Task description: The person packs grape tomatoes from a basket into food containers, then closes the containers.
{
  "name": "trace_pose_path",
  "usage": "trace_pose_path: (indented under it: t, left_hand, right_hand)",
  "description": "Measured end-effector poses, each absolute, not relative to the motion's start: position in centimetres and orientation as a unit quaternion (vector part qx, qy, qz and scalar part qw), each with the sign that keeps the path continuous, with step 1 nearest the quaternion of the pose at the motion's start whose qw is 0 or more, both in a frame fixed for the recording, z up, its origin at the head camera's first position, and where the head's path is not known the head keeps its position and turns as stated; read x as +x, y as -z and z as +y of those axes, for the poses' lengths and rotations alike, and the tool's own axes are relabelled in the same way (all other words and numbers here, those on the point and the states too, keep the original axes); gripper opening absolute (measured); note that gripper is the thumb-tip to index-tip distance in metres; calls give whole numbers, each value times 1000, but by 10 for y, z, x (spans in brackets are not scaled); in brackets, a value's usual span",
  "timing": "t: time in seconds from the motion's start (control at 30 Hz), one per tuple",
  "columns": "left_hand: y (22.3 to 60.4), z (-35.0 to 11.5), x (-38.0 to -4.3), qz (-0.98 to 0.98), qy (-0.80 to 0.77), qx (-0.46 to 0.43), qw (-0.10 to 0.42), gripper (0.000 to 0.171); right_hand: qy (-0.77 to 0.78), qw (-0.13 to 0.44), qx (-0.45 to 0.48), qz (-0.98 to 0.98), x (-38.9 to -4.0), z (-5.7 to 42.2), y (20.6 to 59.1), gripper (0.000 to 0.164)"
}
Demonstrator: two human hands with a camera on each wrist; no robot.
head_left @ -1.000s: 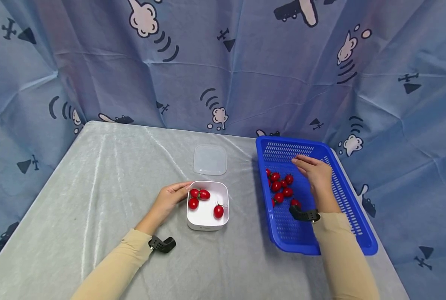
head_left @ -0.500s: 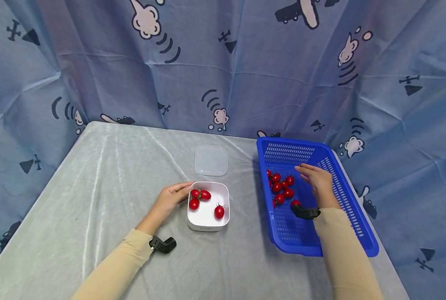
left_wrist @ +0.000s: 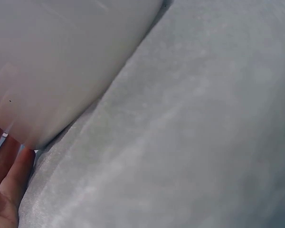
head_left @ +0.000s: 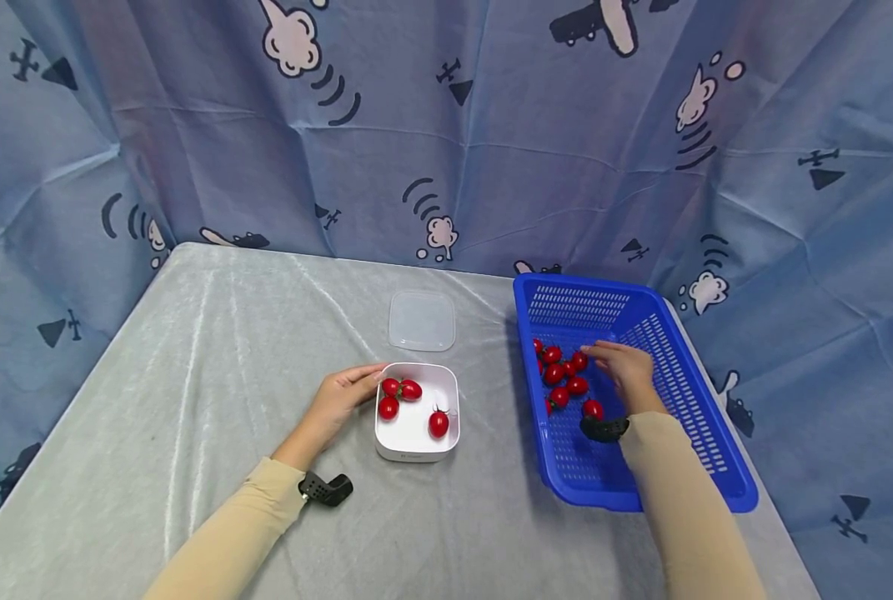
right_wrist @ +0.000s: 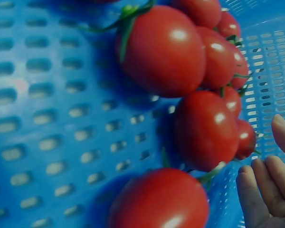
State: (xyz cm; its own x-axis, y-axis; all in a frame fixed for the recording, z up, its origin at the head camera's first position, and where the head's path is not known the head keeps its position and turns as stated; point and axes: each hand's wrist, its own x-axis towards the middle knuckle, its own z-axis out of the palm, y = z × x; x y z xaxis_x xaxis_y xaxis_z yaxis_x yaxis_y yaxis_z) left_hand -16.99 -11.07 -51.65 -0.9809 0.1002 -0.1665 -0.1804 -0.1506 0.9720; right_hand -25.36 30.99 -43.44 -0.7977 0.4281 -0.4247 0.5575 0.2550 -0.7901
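My left hand [head_left: 337,400] rests against the left side of a white square box [head_left: 414,454]. Its fingers [left_wrist: 20,173] lie nearly straight along the lower wall in the left wrist view. Several cherry tomatoes [head_left: 438,423] are inside the box, most of them grouped in its far left corner. My right hand [head_left: 628,371] reaches down into a blue perforated basket [head_left: 592,497], fingertips beside a cherry tomato [head_left: 579,360] at the cluster's right edge. In the right wrist view, thumb and fingers stand apart with nothing between them. More cherry tomatoes [right_wrist: 206,130] lie along the basket's left side.
A translucent square lid [head_left: 422,321] lies on the table behind the box. Grey cloth [head_left: 228,358] covers the table. A blue patterned curtain [head_left: 386,125] hangs at the back. The basket's raised rim stands between its tomatoes and the box.
My right hand has moved lower and nearer in the basket, its fingertips coming closer to the tomatoes. The left hand and the box have stayed in place.
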Motion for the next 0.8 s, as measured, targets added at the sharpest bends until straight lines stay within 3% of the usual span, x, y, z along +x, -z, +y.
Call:
trace_pose_path:
  t: [0.5, 0.8]
  left_hand:
    - [516, -111, -170, 641, -762, -30, 93, 40]
    - [515, -111, -169, 646, -757, -30, 92, 39]
  right_hand:
    - [547, 36, 278, 789, -256, 307, 445, 58]
    - [550, 29, 263, 792, -255, 302, 443, 44]
